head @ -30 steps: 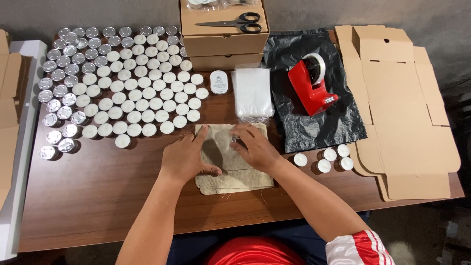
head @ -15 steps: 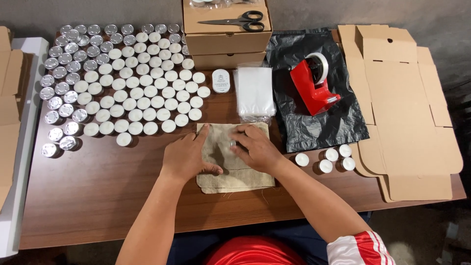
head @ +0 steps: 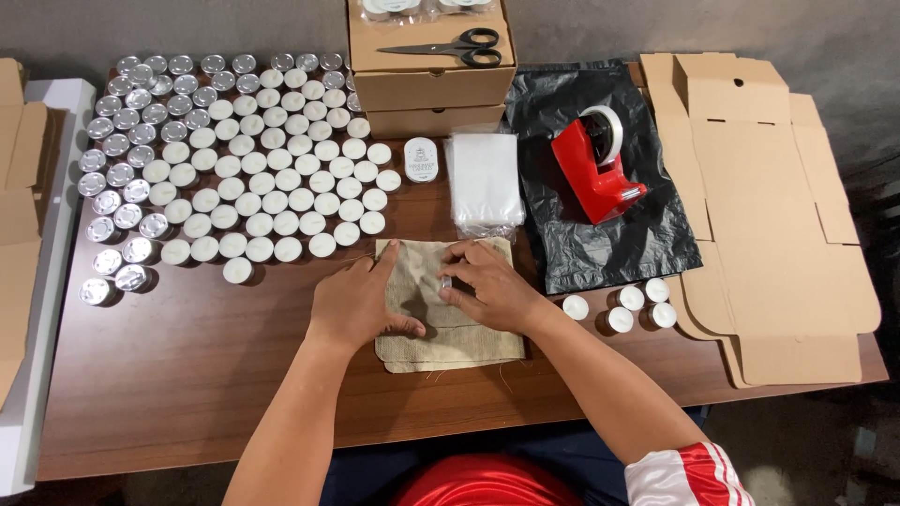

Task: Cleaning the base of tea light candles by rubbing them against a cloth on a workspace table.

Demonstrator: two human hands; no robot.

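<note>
Both hands are flat on a small stack of beige burlap pouches (head: 450,314) lying at the near middle of the table. Left hand (head: 361,305) lies palm down on the left half of the stack, fingers spread, thumb across the cloth; it pins the fabric and grips nothing. Right hand (head: 487,290) rests on the right half, fingertips curled at what looks like a small clear piece at the pouch mouth; too small to tell what it is, or whether the fingers pinch it.

Progress, as a judgement: early. The large field of tealight candles (head: 234,159), white wax in metal cups, covers the far left of the table in rows, and no candle can be seen in a pouch. Four loose tealights (head: 623,305) stand just right of the right wrist. The flat cardboard box blanks (head: 778,215) at the right edge are unfolded, so boxing looks not yet begun.

Also present: a stack of clear plastic bags (head: 485,178) just beyond the pouches, a small round white tin (head: 421,159) beside it, a red tape dispenser (head: 595,159) on a black plastic bag (head: 600,234), and black scissors (head: 450,47) on stacked closed cardboard boxes (head: 431,89) at the far middle.

Surface: dark brown wood-grain table (head: 187,375). Grey floor beyond; a white shelf edge (head: 47,309) at left.
</note>
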